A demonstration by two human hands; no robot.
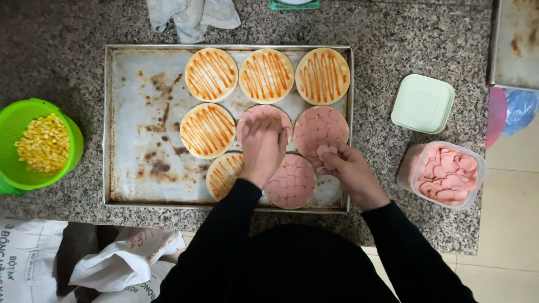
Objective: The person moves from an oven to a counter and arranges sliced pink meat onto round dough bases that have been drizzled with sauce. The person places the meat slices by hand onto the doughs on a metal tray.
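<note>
A worn metal baking tray (140,112) holds several round dough bases. Some carry only orange sauce stripes (266,75); others are covered with pink sausage slices (292,182). My left hand (263,147) presses down on the middle base (264,112) in the second row, fingers together over its slices. My right hand (345,168) hovers just right of it, pinching a few pink sausage slices (324,150) at the edge of a covered base (320,128).
A clear tub of pink sausage slices (447,174) sits right of the tray, its pale green lid (423,104) behind it. A green colander of corn kernels (39,143) stands at left. A cloth (193,17) lies behind; white bags (112,264) sit low left.
</note>
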